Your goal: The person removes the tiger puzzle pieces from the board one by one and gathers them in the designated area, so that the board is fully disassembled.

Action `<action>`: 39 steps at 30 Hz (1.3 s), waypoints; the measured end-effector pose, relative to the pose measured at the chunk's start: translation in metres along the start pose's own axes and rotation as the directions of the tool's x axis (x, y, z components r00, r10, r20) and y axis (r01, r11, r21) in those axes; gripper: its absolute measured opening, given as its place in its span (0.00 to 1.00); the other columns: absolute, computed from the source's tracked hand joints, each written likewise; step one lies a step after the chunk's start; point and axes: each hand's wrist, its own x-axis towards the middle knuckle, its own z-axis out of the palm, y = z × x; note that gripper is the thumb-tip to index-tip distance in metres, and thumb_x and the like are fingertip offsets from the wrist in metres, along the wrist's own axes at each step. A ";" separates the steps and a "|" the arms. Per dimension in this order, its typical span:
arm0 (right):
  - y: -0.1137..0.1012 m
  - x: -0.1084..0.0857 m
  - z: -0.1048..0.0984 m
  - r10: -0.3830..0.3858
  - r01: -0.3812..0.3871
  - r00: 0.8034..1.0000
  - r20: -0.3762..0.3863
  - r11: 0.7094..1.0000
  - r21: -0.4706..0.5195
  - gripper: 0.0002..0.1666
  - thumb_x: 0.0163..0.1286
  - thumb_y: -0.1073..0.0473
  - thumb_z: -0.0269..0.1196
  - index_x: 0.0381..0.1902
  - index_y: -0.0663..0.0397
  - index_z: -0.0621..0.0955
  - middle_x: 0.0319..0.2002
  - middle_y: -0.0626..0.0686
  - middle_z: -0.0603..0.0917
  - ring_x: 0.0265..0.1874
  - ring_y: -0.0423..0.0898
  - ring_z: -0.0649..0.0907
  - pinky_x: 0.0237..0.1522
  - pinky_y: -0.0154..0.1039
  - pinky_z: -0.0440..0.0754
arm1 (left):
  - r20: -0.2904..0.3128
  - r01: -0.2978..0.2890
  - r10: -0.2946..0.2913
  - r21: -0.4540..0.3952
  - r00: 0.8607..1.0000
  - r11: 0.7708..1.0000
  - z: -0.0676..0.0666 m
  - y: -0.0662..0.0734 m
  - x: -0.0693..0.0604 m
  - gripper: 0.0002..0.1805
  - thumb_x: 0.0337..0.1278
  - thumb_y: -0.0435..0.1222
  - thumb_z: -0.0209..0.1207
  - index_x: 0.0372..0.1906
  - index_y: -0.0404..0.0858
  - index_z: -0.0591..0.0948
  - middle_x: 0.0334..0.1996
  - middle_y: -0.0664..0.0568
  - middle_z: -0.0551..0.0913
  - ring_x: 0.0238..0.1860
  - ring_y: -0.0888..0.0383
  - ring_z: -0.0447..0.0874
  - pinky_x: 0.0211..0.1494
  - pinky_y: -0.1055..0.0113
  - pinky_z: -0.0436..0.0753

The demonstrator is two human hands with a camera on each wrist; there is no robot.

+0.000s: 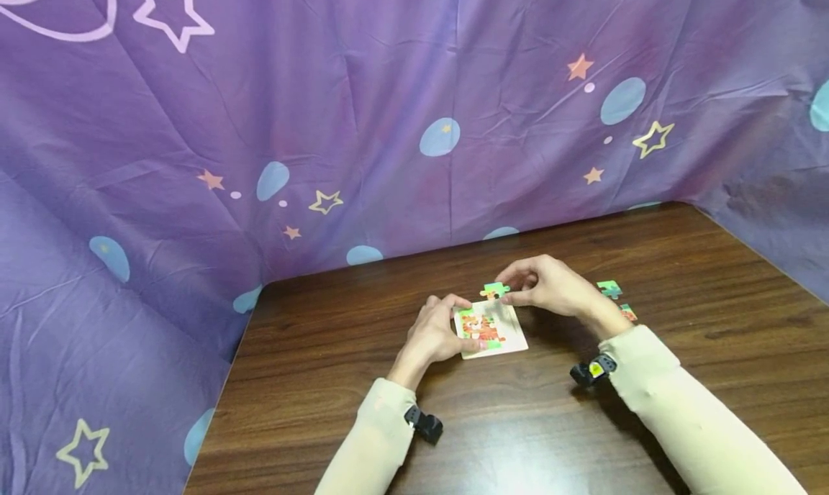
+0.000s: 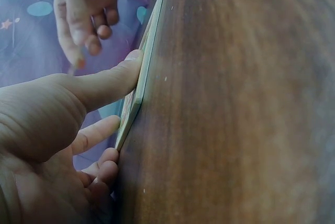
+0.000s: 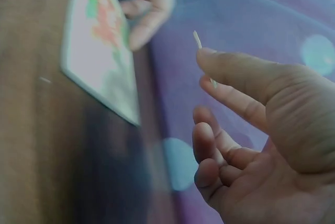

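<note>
A small square jigsaw board (image 1: 516,334) with a white rim lies on the table, with green and orange pieces fitted across its left part; its right part is pale and bare. My left hand (image 1: 435,332) holds the board from the left, thumb on the near side and fingers at the far left corner. Above the board's far edge, my right hand (image 1: 550,286) pinches a green and orange puzzle piece (image 1: 496,289) between thumb and forefinger. In the right wrist view that piece (image 3: 197,39) appears edge-on, its face hidden, apart from the board.
Two loose puzzle pieces lie right of my right wrist: a green one (image 1: 609,288) and, nearer, an orange and green one (image 1: 627,312). A purple patterned cloth (image 1: 388,121) hangs behind the brown wooden table (image 1: 311,380). Each wrist wears a black strap.
</note>
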 end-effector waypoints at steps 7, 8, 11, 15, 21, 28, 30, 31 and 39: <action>-0.002 -0.011 -0.036 0.003 -0.001 0.999 -0.049 0.999 0.035 0.19 0.69 0.57 0.81 0.56 0.51 0.92 0.46 0.51 0.94 0.42 0.45 0.89 0.45 0.36 0.83 | 0.004 0.001 -0.001 0.000 1.000 1.000 -0.001 0.001 -0.001 0.42 0.45 0.50 0.89 0.68 0.57 0.83 0.57 0.52 0.79 0.58 0.52 0.81 0.55 0.52 0.82; -0.001 -0.013 -0.041 0.004 -0.003 0.998 -0.059 1.000 0.018 0.19 0.69 0.56 0.81 0.56 0.49 0.92 0.46 0.51 0.93 0.43 0.45 0.89 0.46 0.36 0.84 | 0.004 0.002 -0.002 0.002 1.000 1.000 -0.001 0.001 0.000 0.42 0.45 0.50 0.89 0.68 0.57 0.83 0.57 0.52 0.79 0.58 0.52 0.81 0.55 0.52 0.82; 0.005 -0.019 -0.054 0.006 -0.009 0.996 -0.088 1.000 -0.030 0.20 0.70 0.54 0.81 0.57 0.48 0.92 0.50 0.51 0.93 0.46 0.44 0.89 0.47 0.35 0.83 | 0.004 0.007 -0.007 0.001 1.000 1.000 0.000 0.000 0.001 0.42 0.44 0.50 0.89 0.68 0.58 0.83 0.57 0.53 0.78 0.58 0.52 0.80 0.56 0.52 0.82; 0.014 -0.029 -0.069 0.019 -0.027 0.993 -0.115 0.998 -0.064 0.21 0.70 0.54 0.81 0.59 0.46 0.92 0.55 0.52 0.90 0.51 0.48 0.87 0.48 0.34 0.82 | -0.003 0.017 -0.017 -0.013 1.000 1.000 0.009 -0.009 0.011 0.44 0.41 0.52 0.90 0.69 0.61 0.83 0.56 0.55 0.78 0.58 0.53 0.79 0.57 0.50 0.81; 0.030 -0.042 -0.086 0.038 -0.061 0.988 -0.151 0.987 -0.151 0.19 0.71 0.51 0.80 0.59 0.40 0.93 0.59 0.48 0.90 0.59 0.47 0.79 0.55 0.33 0.76 | -0.010 0.022 -0.022 -0.020 1.000 1.000 0.013 -0.013 0.014 0.44 0.40 0.51 0.91 0.68 0.62 0.83 0.56 0.56 0.77 0.58 0.53 0.79 0.56 0.51 0.80; 0.055 -0.053 -0.091 0.046 -0.068 0.987 -0.153 0.987 -0.145 0.21 0.72 0.53 0.80 0.61 0.42 0.92 0.61 0.51 0.90 0.60 0.34 0.75 0.62 0.39 0.70 | 0.004 0.011 -0.011 0.006 1.000 1.000 0.000 0.002 0.000 0.41 0.45 0.49 0.89 0.68 0.59 0.83 0.57 0.52 0.78 0.57 0.52 0.81 0.54 0.51 0.82; 0.062 -0.054 -0.090 0.047 -0.066 0.989 -0.143 0.989 -0.129 0.21 0.72 0.53 0.80 0.61 0.43 0.92 0.61 0.51 0.90 0.60 0.32 0.76 0.63 0.37 0.71 | 0.004 0.010 -0.010 0.009 1.000 1.000 -0.002 0.003 -0.002 0.41 0.46 0.49 0.89 0.68 0.58 0.83 0.58 0.52 0.78 0.58 0.52 0.81 0.55 0.50 0.83; 0.066 -0.054 -0.090 0.045 -0.063 0.989 -0.140 0.990 -0.126 0.21 0.72 0.53 0.80 0.61 0.44 0.92 0.61 0.51 0.90 0.59 0.30 0.76 0.62 0.34 0.71 | 0.003 0.010 -0.010 0.012 1.000 1.000 -0.002 0.004 -0.002 0.41 0.45 0.49 0.89 0.68 0.58 0.83 0.58 0.52 0.78 0.58 0.52 0.81 0.55 0.50 0.83; 0.091 -0.060 -0.085 0.041 -0.049 0.995 -0.090 0.995 -0.092 0.19 0.72 0.56 0.79 0.60 0.46 0.92 0.58 0.51 0.92 0.57 0.28 0.81 0.60 0.29 0.75 | 0.006 0.020 -0.020 0.021 1.000 1.000 -0.002 0.003 -0.002 0.42 0.45 0.51 0.89 0.69 0.60 0.82 0.57 0.54 0.79 0.58 0.53 0.80 0.55 0.52 0.82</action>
